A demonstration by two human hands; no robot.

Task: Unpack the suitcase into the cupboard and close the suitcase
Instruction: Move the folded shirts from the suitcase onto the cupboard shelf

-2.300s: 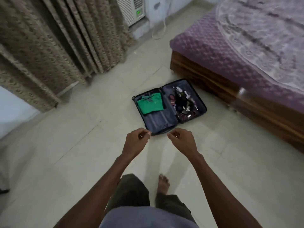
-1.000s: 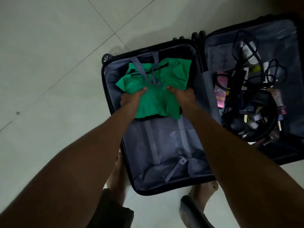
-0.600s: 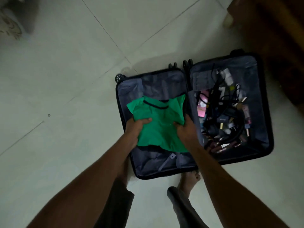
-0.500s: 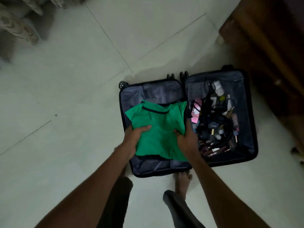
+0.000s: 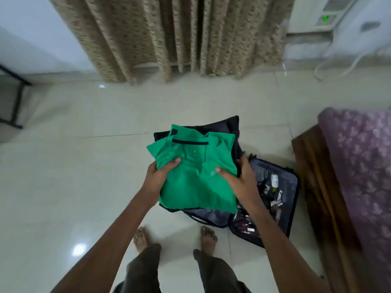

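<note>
A folded green polo shirt (image 5: 196, 166) with a dark collar trim tops a stack of clothes; a dark garment (image 5: 229, 125) shows beneath it. My left hand (image 5: 157, 176) grips the stack's left edge, thumb on top. My right hand (image 5: 241, 180) grips its right edge, thumb on top. I hold the stack up in front of me, above the open dark suitcase (image 5: 293, 197) on the floor. The suitcase's right half holds cables and small items (image 5: 273, 189). No cupboard is in view.
Patterned beige curtains (image 5: 169, 34) hang ahead. A wooden bed with a purple cover (image 5: 359, 161) stands at the right, close to the suitcase. A white appliance (image 5: 313, 15) sits at the top right. A black metal frame (image 5: 14, 98) is at the left. My bare feet (image 5: 208, 237) stand on pale tiles.
I have lifted the green shirt and the clothes under it out of the suitcase's left half and stood up. The view has risen to take in the curtains.
</note>
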